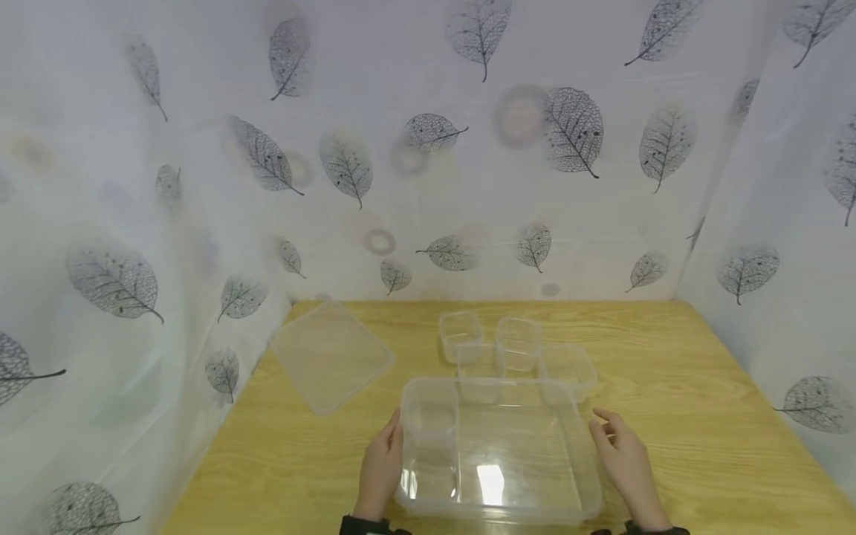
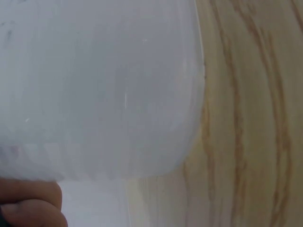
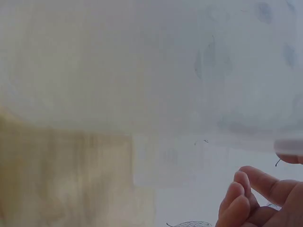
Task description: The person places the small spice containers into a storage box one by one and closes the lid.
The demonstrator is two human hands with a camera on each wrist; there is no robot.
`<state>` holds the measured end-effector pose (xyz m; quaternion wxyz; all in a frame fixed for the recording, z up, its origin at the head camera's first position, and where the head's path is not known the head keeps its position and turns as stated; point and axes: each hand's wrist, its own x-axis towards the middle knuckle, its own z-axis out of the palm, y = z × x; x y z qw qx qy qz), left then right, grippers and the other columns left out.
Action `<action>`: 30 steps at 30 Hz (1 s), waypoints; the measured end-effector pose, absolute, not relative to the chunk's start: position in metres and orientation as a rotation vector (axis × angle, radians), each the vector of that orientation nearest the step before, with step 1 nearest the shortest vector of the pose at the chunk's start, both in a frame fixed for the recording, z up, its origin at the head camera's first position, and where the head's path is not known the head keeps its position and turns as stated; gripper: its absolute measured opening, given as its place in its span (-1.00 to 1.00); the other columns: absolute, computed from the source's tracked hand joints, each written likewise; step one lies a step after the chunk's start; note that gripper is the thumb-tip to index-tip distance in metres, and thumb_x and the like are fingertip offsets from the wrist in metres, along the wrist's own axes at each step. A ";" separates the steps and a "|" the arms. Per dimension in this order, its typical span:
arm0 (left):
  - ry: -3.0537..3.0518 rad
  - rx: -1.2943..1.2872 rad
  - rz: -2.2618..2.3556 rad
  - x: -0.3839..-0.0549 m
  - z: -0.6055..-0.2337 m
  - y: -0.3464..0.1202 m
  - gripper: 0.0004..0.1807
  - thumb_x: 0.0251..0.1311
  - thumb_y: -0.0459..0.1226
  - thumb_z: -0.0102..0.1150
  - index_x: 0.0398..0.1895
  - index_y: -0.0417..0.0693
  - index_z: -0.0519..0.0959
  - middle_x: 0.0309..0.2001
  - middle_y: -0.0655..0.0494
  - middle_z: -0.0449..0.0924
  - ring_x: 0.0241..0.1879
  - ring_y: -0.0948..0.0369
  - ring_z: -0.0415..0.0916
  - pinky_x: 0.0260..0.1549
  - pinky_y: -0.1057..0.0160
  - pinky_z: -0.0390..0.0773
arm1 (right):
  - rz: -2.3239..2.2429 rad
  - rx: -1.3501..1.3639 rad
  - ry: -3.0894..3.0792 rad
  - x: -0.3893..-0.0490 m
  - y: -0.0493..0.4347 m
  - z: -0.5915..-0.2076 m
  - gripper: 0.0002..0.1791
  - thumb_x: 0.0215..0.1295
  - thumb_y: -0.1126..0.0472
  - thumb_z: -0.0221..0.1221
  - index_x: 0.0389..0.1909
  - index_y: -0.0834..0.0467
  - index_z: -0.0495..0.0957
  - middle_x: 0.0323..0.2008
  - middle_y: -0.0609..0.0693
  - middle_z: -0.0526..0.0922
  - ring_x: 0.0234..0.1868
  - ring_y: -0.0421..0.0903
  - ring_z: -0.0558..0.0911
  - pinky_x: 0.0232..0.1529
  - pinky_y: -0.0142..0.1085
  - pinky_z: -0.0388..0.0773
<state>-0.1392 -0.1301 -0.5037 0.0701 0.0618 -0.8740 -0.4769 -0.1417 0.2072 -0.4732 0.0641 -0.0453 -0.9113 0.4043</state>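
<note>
A large clear plastic container [image 1: 521,446] stands at the front of the table, with an upright divider marking off a narrower left section. My left hand [image 1: 383,464] holds its left side; in the left wrist view curled fingers [image 2: 33,203] show right at the container's edge. Beside the right side is my right hand [image 1: 625,457], thumb toward the wall and fingers loosely bent. In the right wrist view these fingers [image 3: 251,198] hold nothing, and the thumb tip [image 3: 289,153] overlaps the container's edge.
Behind the large container are several small clear tubs [image 1: 461,331], partly seen through its wall. A flat clear lid [image 1: 332,357] lies at the back left of the wooden table [image 1: 702,394]. A leaf-patterned curtain [image 1: 374,82] hangs around the back and sides.
</note>
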 end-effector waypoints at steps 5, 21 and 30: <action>-2.627 0.180 -1.426 -0.140 -0.504 -0.131 -0.57 0.32 -0.19 -0.20 0.18 -0.20 0.31 0.13 -0.13 0.33 0.03 -0.08 0.35 -0.01 -0.05 0.31 | 1.136 -0.114 -2.726 -0.152 0.214 -0.461 -0.57 0.31 0.16 -0.07 -0.01 0.46 0.35 -0.34 0.22 0.49 -0.35 0.08 0.49 -0.50 -0.25 0.42; -2.647 0.208 -1.444 -0.141 -0.503 -0.132 -0.53 0.32 -0.11 -0.23 0.20 -0.17 0.30 -0.21 -0.20 0.53 -0.50 0.16 0.46 -0.49 0.17 0.49 | 1.031 -0.026 -2.748 -0.209 0.213 -0.462 -0.35 0.19 0.08 0.09 0.06 0.56 0.23 -0.03 0.51 0.26 -0.01 0.37 0.23 -0.07 0.18 0.23; -2.647 0.198 -1.415 -0.140 -0.500 -0.132 -0.56 0.32 -0.16 -0.20 0.17 -0.19 0.33 0.05 -0.14 0.42 -0.51 0.16 0.38 -0.48 0.21 0.41 | 0.939 0.044 -2.883 -0.231 0.214 -0.474 -0.21 0.16 0.01 0.10 0.09 0.62 0.12 0.02 0.56 0.19 0.06 0.43 0.16 0.02 0.20 0.15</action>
